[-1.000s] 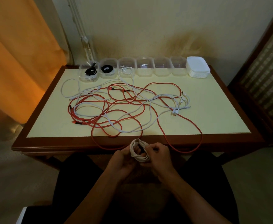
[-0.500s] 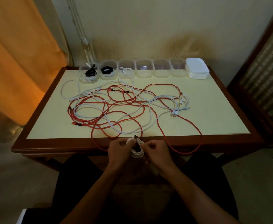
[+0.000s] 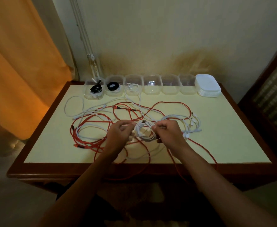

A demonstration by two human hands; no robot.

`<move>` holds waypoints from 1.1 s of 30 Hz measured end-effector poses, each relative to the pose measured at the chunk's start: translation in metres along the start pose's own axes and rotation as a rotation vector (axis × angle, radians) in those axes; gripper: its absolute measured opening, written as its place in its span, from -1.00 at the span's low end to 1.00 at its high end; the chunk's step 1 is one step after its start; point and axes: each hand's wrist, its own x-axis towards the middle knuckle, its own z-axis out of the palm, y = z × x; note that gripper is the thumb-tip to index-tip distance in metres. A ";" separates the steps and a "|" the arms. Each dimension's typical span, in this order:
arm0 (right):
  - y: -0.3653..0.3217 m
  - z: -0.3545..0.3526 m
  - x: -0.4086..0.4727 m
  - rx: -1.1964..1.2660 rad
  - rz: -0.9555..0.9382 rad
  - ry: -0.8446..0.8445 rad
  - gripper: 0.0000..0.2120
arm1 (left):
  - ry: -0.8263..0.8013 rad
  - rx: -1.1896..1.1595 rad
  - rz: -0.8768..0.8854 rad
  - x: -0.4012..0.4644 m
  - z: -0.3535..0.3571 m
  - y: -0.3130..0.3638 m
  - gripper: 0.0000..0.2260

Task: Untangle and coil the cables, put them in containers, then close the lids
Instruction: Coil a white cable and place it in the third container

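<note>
A coiled white cable (image 3: 144,131) hangs between my two hands above the middle of the table. My left hand (image 3: 120,132) grips its left side and my right hand (image 3: 168,131) grips its right side. Under them lies a tangle of red cable (image 3: 92,142) and white cable (image 3: 193,123). Along the back edge stands a row of clear containers: the two at the left (image 3: 94,90) (image 3: 114,86) hold coiled black cables, the third (image 3: 133,86) holds a white cable, and the others (image 3: 152,86) look empty. A stack of white lids (image 3: 207,86) sits at the right end.
The yellow tabletop (image 3: 232,136) has a dark wooden rim. An orange curtain (image 3: 19,63) hangs at the left, and a wall stands behind the table. Dark furniture (image 3: 273,95) stands at the right. One red loop (image 3: 205,154) hangs over the front edge.
Both hands have carried the white coil from below the table's front edge up and forward over the middle of the table. The tangle on the table lies as before.
</note>
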 end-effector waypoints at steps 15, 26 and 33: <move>-0.055 0.027 0.236 -0.349 -0.294 0.091 -0.88 | -0.184 1.106 0.127 0.201 -0.019 -0.071 -0.39; -0.066 0.076 0.363 -0.760 -0.395 -0.178 -0.86 | -0.221 1.302 0.162 0.207 -0.014 -0.091 -0.36; -0.053 0.100 0.380 -0.867 -0.341 -0.353 -0.84 | -0.220 1.301 0.169 0.208 -0.015 -0.091 -0.36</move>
